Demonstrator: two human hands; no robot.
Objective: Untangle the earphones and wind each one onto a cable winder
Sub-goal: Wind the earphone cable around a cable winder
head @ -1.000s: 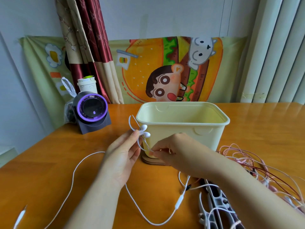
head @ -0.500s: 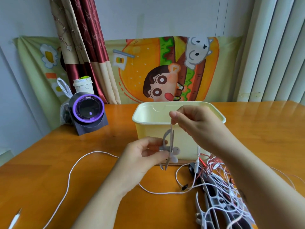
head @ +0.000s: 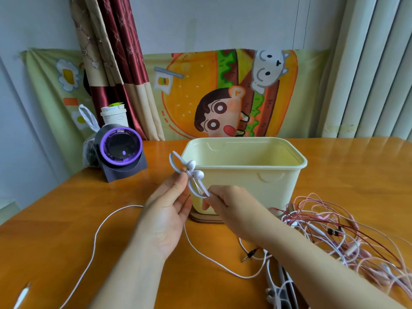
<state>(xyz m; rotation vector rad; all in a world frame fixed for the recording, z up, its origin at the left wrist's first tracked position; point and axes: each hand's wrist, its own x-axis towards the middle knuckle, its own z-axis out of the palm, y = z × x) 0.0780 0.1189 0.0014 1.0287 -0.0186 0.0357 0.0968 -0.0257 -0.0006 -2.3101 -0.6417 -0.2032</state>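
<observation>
My left hand (head: 169, 210) pinches a white cable winder (head: 186, 175) by its middle, with two white earbuds (head: 195, 169) resting against it, in front of the cream box. My right hand (head: 229, 208) pinches the white earphone cable (head: 98, 230) at the winder's lower end. That cable trails down across the wooden table (head: 66, 208) and off to the lower left, ending in a white plug (head: 22, 295). A tangle of pink, red and white earphones (head: 334, 233) lies at the right. More white winders (head: 276, 291) lie by my right forearm.
A cream plastic box (head: 245, 172) stands on a wooden base behind my hands. A purple-ringed device (head: 121, 148), a cup (head: 114, 114) and a plastic bag (head: 89, 139) sit at the back left. A loose jack plug (head: 248, 256) lies under my right forearm.
My right hand came down from above the box rim to the winder's lower end. My left hand tilted the winder and lifted it slightly left. The view shifted a little.
</observation>
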